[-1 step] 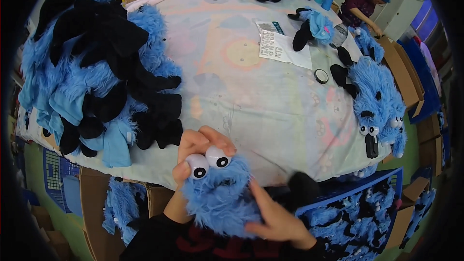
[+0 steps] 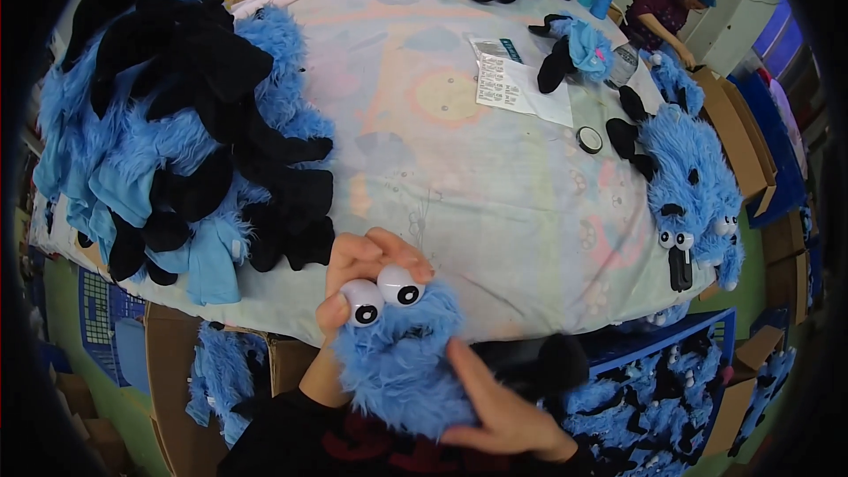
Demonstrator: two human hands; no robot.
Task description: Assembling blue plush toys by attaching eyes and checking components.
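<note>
L hand grips top of blue furry puppet head behind its googly eyes. R hand clasps its lower side, fingers pressed into fur.

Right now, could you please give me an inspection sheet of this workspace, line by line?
Surface: table under a pale printed cloth, middle bare.
Job's things: blue furry puppet with two white googly eyes, at the near edge.
Clutter: pile of blue and black plush pieces on the left; finished blue puppets on the right; printed paper sheet; small round tape roll; more plush parts at the far side.
Grippers: left hand grips the puppet behind its eyes; right hand presses its lower side.
Cables: one thin cord along the far edge, unclear.
Surroundings: cardboard boxes, blue crate of puppets, another person at the far right.
</note>
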